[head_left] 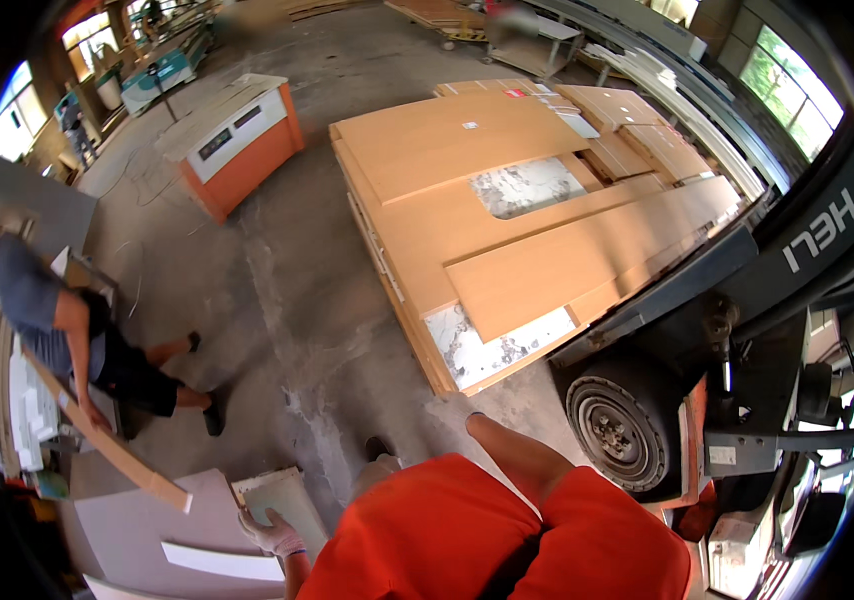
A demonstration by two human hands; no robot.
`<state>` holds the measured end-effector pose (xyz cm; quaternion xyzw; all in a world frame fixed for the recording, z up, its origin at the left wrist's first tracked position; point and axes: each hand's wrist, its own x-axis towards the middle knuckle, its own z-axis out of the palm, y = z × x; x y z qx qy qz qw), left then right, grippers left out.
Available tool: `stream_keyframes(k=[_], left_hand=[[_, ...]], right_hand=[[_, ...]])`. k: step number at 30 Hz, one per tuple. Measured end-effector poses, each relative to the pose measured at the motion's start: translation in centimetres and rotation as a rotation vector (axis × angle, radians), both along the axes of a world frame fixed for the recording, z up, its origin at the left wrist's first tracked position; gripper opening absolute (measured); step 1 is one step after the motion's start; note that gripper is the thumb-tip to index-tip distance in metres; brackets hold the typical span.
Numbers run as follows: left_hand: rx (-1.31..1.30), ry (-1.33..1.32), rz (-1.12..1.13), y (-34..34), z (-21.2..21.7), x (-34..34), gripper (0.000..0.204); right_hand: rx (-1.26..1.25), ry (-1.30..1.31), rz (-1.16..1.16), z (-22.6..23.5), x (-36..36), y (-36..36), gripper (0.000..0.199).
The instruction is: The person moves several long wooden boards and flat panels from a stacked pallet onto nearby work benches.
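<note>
A: What carries a load here?
B: The forklift at right bears a stack of tan boards on its forks; two marbled panels show among them, one near the stack's middle, one at the corner nearest the forklift's front wheel.

A: Where is the small panel relative to the hands?
B: The small grey-green panel lies well to the left of the forklift, low in the view. The left hand, in a pale glove, grasps its lower left edge with the fingers curled over it. The right hand is out of sight, so its state cannot be told.

A: What is hidden or hard to read?
B: The wearer's orange shirt covers the lower middle and hides the panel's right part. The right forearm rises from the shirt toward the forklift's wheel, and its hand end is unclear.

A: Who else is present?
B: A co-worker, far left of the forklift, bends over a long wooden strip, one hand on it. An orange and white machine stands beyond, left of the boards.
</note>
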<state>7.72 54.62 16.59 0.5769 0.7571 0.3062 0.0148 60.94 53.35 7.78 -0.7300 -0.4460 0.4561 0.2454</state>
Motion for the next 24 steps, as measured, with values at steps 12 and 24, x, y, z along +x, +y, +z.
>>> stream_keyframes(k=[12,24], left_hand=[[-0.043,-0.446,-0.533,29.4,2.5,19.7,0.053],[-0.572,-0.326,-1.665,25.8,-4.3,43.2,0.042]], right_hand=[[0.141,0.682,-1.669,6.8,14.9,6.7,0.039],[0.285,1.053,-1.354,6.2,12.3,9.6,0.046]])
